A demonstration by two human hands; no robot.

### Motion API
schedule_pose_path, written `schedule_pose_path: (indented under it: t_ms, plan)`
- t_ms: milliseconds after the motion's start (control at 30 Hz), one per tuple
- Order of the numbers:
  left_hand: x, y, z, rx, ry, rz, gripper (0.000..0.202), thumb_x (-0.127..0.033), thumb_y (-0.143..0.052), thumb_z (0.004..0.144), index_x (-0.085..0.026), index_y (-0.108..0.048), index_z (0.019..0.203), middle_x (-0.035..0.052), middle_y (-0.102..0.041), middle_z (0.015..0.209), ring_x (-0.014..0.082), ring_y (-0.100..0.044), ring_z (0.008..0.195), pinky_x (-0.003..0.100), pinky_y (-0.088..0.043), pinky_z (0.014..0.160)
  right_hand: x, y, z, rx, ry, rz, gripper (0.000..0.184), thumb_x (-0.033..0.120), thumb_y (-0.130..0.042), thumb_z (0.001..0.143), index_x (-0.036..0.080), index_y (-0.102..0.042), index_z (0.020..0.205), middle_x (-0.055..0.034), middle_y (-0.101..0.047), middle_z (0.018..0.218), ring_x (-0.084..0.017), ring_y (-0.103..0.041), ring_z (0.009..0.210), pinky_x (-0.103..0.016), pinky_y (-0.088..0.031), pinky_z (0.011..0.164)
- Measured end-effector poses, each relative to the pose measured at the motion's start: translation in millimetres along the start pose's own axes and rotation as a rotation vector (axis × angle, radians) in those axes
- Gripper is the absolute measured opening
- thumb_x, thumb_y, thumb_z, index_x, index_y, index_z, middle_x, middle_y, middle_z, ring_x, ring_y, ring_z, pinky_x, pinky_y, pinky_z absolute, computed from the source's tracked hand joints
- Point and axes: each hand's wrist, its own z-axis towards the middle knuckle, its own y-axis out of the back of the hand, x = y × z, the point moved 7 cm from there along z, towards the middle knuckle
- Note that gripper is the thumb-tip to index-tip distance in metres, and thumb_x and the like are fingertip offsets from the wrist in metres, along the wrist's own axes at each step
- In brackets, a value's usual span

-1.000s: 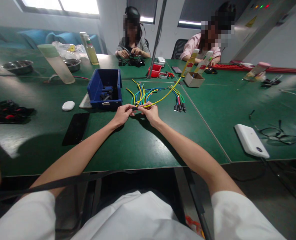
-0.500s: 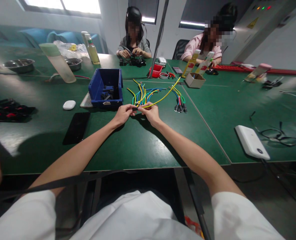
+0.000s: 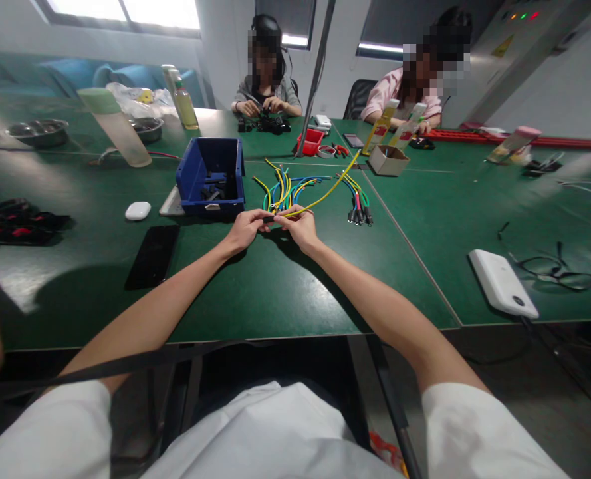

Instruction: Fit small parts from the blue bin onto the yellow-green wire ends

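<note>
My left hand (image 3: 246, 229) pinches a short black sleeve (image 3: 268, 219) between thumb and fingers. Meeting it from the right, my right hand (image 3: 301, 229) is closed on a yellow wire (image 3: 331, 189), whose free end curves up and away to the right. The wire's near end is at the sleeve; whether it is inside cannot be made out. Just beyond my hands lies a spread of loose yellow, blue and green wires (image 3: 289, 189). To their right is a smaller group of wires with black sleeves and metal terminals (image 3: 359, 211) at their near ends.
A blue bin (image 3: 188, 199) holding black pieces stands left of my hands. Nearer lie a black phone (image 3: 152, 257) and a white case (image 3: 138, 211). A white device (image 3: 499, 283) and eyeglasses (image 3: 559, 273) lie right. Two people work across the table (image 3: 295, 299), near bottles and a small box (image 3: 388, 163).
</note>
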Motion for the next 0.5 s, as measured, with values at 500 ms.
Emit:
schedule_pose_path:
  t_ms: [500]
  plan:
    - [-0.5, 0.2, -0.1, 0.010, -0.046, 0.049, 0.034, -0.019, -0.052, 0.073, -0.012, -0.071, 0.100, 0.0056, -0.072, 0.085, 0.0142, -0.066, 0.068, 0.028, -0.053, 0.069, -0.1, 1.6, 0.5, -0.013, -0.047, -0.005, 0.033, 0.041, -0.083, 0.057, 0.020, -0.059, 0.068, -0.0013, -0.069, 0.072, -0.013, -0.061, 0.062, -0.024, -0.049, 0.053]
